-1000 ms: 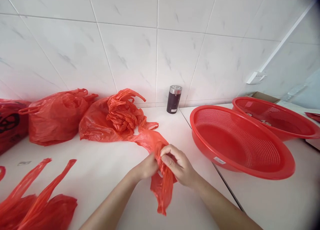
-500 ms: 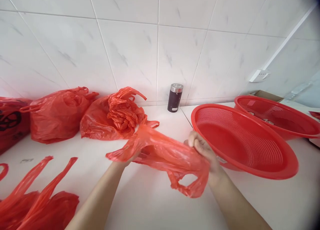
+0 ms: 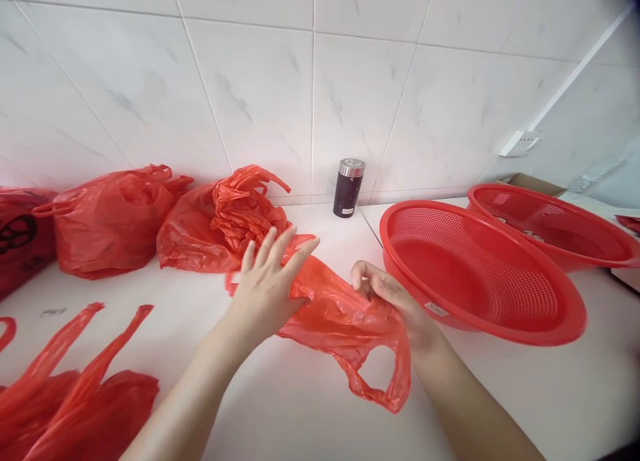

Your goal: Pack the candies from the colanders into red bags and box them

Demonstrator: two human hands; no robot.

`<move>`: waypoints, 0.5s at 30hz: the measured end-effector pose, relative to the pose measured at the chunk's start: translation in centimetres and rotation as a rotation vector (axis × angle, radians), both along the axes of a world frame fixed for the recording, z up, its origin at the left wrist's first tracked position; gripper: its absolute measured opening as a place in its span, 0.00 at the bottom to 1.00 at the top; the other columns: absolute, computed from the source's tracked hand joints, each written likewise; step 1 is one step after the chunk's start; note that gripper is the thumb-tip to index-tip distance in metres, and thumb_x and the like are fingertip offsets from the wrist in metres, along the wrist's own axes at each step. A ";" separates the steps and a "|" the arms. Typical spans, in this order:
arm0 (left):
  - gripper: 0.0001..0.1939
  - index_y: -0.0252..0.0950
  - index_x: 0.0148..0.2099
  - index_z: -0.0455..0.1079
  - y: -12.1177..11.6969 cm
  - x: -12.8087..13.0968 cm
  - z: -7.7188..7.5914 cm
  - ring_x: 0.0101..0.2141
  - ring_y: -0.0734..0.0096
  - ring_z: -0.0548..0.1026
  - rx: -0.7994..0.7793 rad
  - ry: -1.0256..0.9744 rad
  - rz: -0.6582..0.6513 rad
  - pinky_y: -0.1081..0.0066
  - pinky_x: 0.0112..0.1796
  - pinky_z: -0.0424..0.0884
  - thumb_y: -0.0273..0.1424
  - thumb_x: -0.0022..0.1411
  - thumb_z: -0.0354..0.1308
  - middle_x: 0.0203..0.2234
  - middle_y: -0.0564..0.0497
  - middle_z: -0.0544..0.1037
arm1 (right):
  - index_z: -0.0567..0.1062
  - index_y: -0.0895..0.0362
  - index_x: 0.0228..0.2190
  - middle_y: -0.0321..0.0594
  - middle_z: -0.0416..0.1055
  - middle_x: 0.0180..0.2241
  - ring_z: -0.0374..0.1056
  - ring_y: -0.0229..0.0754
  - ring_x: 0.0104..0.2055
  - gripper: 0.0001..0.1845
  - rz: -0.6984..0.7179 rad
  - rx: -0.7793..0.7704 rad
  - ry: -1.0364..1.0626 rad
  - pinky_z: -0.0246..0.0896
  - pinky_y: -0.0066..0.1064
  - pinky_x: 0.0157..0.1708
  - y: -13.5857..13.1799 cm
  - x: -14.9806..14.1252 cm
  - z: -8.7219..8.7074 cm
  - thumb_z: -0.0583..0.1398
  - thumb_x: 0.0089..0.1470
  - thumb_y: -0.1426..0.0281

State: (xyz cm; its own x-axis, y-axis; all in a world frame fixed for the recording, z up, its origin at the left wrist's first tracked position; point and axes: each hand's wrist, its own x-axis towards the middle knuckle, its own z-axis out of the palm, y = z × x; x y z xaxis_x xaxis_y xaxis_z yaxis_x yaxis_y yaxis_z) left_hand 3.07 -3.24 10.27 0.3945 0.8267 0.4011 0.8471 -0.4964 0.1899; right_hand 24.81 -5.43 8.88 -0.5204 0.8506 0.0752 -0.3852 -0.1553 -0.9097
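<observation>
Head view, red bag [image 3: 345,307] in right hand [image 3: 393,297], diagonal, handle end [image 3: 402,367] near right

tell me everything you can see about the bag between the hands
The bag is thin, glossy, see-through red plastic, creased and loosely spread, slanting above the white table. A handle loop hangs open at its near right end. The right hand grips its right edge; the left hand, fingers spread, overlaps its far left part, and whether it touches is unclear. No contents can be made out.

two bare forearms [image 3: 190,381], bare hands [image 3: 267,294], slender fingers [image 3: 303,253]
</observation>
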 end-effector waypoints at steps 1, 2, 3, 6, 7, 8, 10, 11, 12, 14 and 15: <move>0.33 0.49 0.60 0.64 0.9 0.1 -1.1 0.61 0.42 0.57 -0.101 0.033 0.001 0.37 0.59 0.45 0.26 0.52 0.62 0.58 0.47 0.68 | 0.66 0.53 0.32 0.30 0.59 0.22 0.52 0.32 0.21 0.19 0.020 0.014 -0.004 0.49 0.26 0.23 0.2 0.0 -0.1 0.57 0.55 0.50; 0.25 0.47 0.53 0.70 1.7 0.1 -2.0 0.56 0.44 0.66 -0.204 0.049 0.002 0.39 0.57 0.50 0.25 0.52 0.60 0.49 0.47 0.76 | 0.66 0.52 0.33 0.30 0.58 0.22 0.52 0.32 0.21 0.21 0.017 0.026 -0.015 0.50 0.26 0.22 0.4 0.1 -0.3 0.57 0.54 0.48; 0.19 0.45 0.46 0.74 2.3 0.0 -2.6 0.49 0.48 0.72 -0.288 0.047 0.005 0.43 0.55 0.57 0.24 0.53 0.57 0.41 0.48 0.80 | 0.66 0.52 0.34 0.30 0.58 0.23 0.52 0.32 0.21 0.22 -0.010 0.043 -0.039 0.50 0.26 0.22 0.6 0.3 -0.3 0.58 0.53 0.46; 0.13 0.42 0.38 0.73 2.9 -0.7 -2.8 0.33 0.59 0.77 -0.386 -0.007 0.069 0.63 0.35 0.70 0.24 0.55 0.49 0.30 0.50 0.79 | 0.67 0.52 0.35 0.33 0.63 0.28 0.57 0.34 0.24 0.21 -0.298 0.199 -0.328 0.55 0.27 0.25 0.7 0.9 0.4 0.61 0.51 0.49; 0.12 0.41 0.38 0.71 2.9 -1.0 -2.5 0.31 0.61 0.76 -0.381 -0.034 0.105 0.67 0.31 0.68 0.25 0.56 0.48 0.30 0.50 0.79 | 0.69 0.52 0.34 0.34 0.65 0.29 0.59 0.35 0.26 0.17 -0.482 0.302 -0.473 0.56 0.28 0.26 0.3 1.0 1.1 0.62 0.52 0.52; 0.12 0.41 0.39 0.70 2.8 -1.4 -2.1 0.30 0.61 0.76 -0.385 -0.068 0.141 0.68 0.28 0.67 0.26 0.57 0.47 0.31 0.49 0.79 | 0.70 0.53 0.34 0.35 0.67 0.30 0.61 0.36 0.28 0.13 -0.689 0.426 -0.604 0.58 0.29 0.29 -0.4 1.0 1.9 0.63 0.53 0.57; 0.10 0.40 0.39 0.68 2.6 -1.9 -1.5 0.29 0.63 0.74 -0.427 -0.152 0.189 0.70 0.27 0.65 0.27 0.57 0.47 0.30 0.50 0.77 | 0.72 0.52 0.34 0.36 0.69 0.32 0.64 0.38 0.32 0.05 -1.056 0.700 -0.723 0.60 0.31 0.33 -2.4 0.6 3.8 0.63 0.54 0.67; 0.09 0.40 0.39 0.67 2.5 -2.0 -1.2 0.28 0.65 0.73 -0.471 -0.201 0.197 0.70 0.27 0.65 0.27 0.57 0.47 0.28 0.51 0.76 | 0.72 0.51 0.35 0.37 0.70 0.33 0.66 0.40 0.35 0.05 -1.137 0.832 -0.706 0.61 0.32 0.35 -3.4 0.1 4.7 0.62 0.54 0.71; 0.08 0.40 0.38 0.66 2.3 -2.0 -1.1 0.26 0.66 0.72 -0.528 -0.255 0.191 0.71 0.26 0.64 0.28 0.57 0.48 0.26 0.52 0.74 | 0.72 0.50 0.37 0.37 0.71 0.34 0.67 0.41 0.37 0.08 -1.113 0.944 -0.682 0.62 0.33 0.36 -4.2 -0.5 5.4 0.61 0.54 0.73; 0.05 0.40 0.37 0.65 1.9 -1.9 -0.8 0.22 0.70 0.68 -0.671 -0.381 0.135 0.72 0.23 0.62 0.31 0.59 0.48 0.23 0.54 0.70 | 0.72 0.49 0.40 0.37 0.72 0.34 0.68 0.41 0.36 0.11 -0.820 1.070 -0.716 0.63 0.32 0.35 -4.9 -1.9 5.8 0.59 0.56 0.75; 0.05 0.40 0.36 0.64 1.7 -1.8 -0.5 0.21 0.71 0.67 -0.749 -0.453 0.094 0.73 0.22 0.62 0.34 0.59 0.49 0.22 0.56 0.68 | 0.72 0.50 0.39 0.37 0.72 0.33 0.68 0.40 0.35 0.09 -0.636 1.067 -0.798 0.63 0.31 0.33 -4.5 -2.6 5.5 0.58 0.57 0.74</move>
